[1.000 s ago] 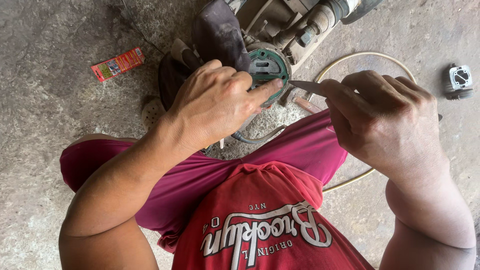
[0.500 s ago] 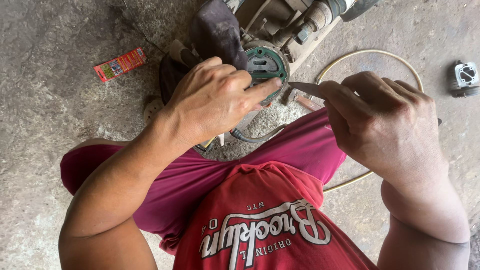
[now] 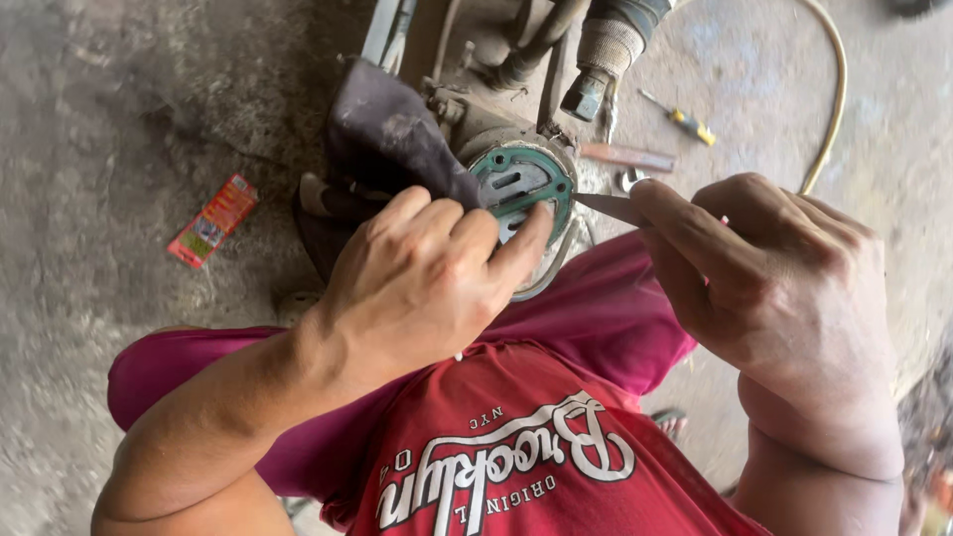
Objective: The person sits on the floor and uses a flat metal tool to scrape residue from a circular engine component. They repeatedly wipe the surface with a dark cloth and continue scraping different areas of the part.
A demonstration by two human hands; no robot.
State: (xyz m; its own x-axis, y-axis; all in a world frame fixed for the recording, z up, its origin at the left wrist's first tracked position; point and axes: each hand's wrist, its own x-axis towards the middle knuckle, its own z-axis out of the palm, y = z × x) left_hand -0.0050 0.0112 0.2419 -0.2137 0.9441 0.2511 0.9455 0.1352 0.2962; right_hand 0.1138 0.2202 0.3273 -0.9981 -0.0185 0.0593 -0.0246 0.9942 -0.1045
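Green gasket (image 3: 516, 179) on metal housing (image 3: 496, 129): left hand (image 3: 427, 278) presses its lower edge; right hand (image 3: 774, 288) pinches blade (image 3: 608, 206) at its right rim.

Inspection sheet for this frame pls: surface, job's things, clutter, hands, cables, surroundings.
Surface: rough concrete floor, dusty.
Job's things: round machine part with green gasket; thin metal blade at its edge.
Clutter: red packet, yellow-handled screwdriver, dark rag.
Hands: left hand on the gasket face; right hand pinches the blade.
Cables: pale hose curving on floor.
Surroundings: machine pipes above.
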